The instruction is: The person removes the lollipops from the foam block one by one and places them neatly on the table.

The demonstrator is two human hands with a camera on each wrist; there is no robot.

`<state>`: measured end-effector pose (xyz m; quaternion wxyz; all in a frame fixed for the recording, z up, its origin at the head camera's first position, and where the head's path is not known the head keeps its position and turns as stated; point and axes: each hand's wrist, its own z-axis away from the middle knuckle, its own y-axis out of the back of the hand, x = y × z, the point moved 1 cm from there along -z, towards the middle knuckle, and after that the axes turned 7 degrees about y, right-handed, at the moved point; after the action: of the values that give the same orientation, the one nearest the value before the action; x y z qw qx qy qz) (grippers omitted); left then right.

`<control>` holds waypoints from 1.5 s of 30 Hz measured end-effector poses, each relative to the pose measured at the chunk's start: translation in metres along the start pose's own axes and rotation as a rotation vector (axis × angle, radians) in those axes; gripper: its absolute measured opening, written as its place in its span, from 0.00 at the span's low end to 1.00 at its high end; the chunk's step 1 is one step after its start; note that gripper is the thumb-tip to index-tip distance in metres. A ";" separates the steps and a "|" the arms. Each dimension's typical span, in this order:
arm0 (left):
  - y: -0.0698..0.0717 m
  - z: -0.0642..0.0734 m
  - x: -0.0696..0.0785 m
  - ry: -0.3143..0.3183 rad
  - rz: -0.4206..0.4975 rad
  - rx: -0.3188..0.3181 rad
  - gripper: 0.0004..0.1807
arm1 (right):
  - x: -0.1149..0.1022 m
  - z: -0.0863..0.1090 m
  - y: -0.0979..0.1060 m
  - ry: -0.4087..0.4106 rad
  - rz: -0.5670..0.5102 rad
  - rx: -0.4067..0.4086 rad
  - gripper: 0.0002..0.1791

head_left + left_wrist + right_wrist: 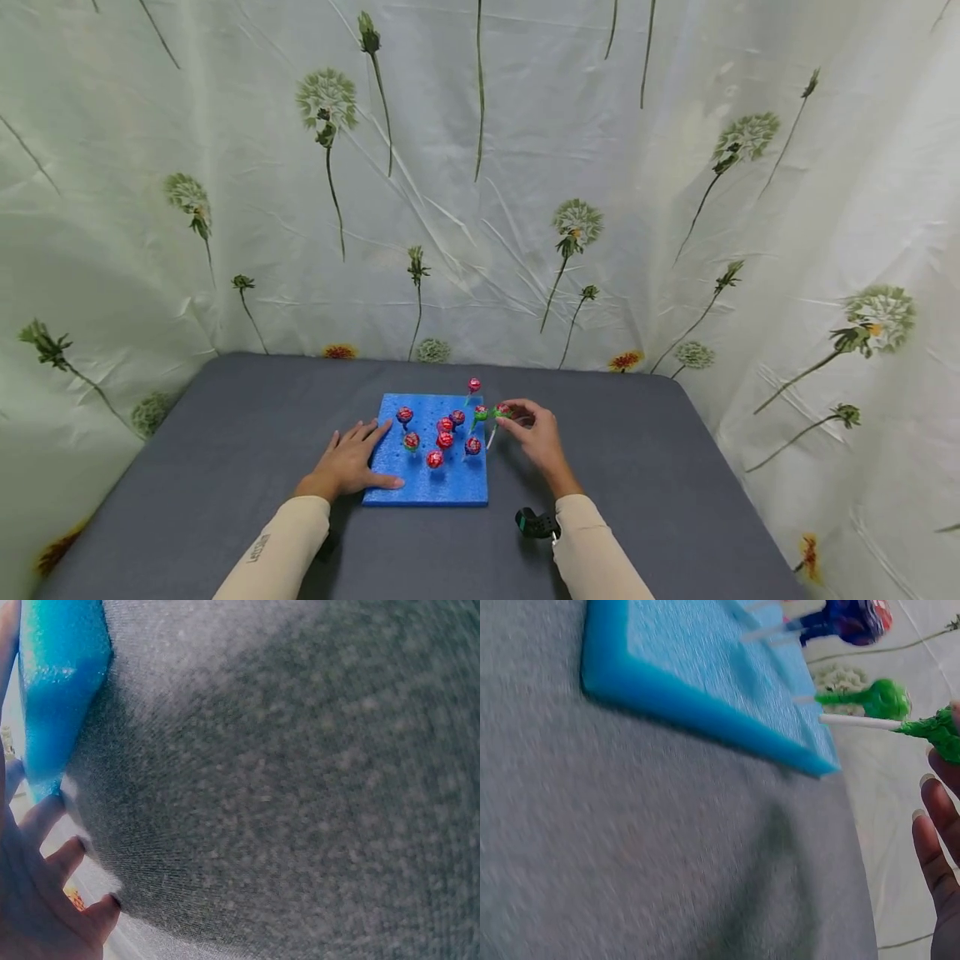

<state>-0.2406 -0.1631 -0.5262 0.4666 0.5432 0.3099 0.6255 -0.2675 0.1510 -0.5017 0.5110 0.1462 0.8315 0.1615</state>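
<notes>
A blue foam board (pixel 390 493) lies on the table with several lollipops standing in it by their sticks. My left hand (pixel 347 465) rests at the board's left side, fingers spread, the thumb lying over its front left part. Just off the right edge, my right hand (pixel 543 440) pinches a green-and-red wrapped lollipop (pixel 502 410) by its head. In the right wrist view this lollipop's white stick (pixel 861 721) points towards the board. Nearby stands another green-wrapped lollipop (pixel 480 413), with a pink-red one (pixel 474 385) behind it at the back right corner.
Small holes dot the board's surface. Dark grey cloth covers the table (pixel 630 500). A black strap-like device (pixel 534 523) is at the right wrist, by the sleeve. Behind the table hangs a pale curtain (pixel 495 275) printed with dandelions.
</notes>
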 end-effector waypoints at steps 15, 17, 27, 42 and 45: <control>0.006 -0.003 -0.002 0.000 -0.005 -0.007 0.62 | 0.014 -0.015 0.015 -0.049 -0.014 -0.011 0.12; 0.007 -0.002 -0.001 0.002 -0.011 -0.012 0.63 | 0.017 -0.015 0.014 -0.042 -0.011 -0.017 0.12; 0.009 -0.002 -0.001 0.007 -0.039 -0.009 0.63 | 0.038 -0.015 0.005 -0.053 0.032 -0.058 0.11; 0.004 0.003 0.000 -0.043 -0.022 -0.004 0.60 | 0.055 -0.006 -0.009 -0.129 -0.006 -0.052 0.12; 0.004 0.002 -0.001 -0.038 -0.014 -0.006 0.60 | 0.056 -0.009 -0.011 -0.145 -0.002 -0.065 0.12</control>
<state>-0.2393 -0.1661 -0.5226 0.4782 0.5514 0.3031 0.6127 -0.3005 0.1633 -0.5479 0.5744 0.1401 0.7869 0.1769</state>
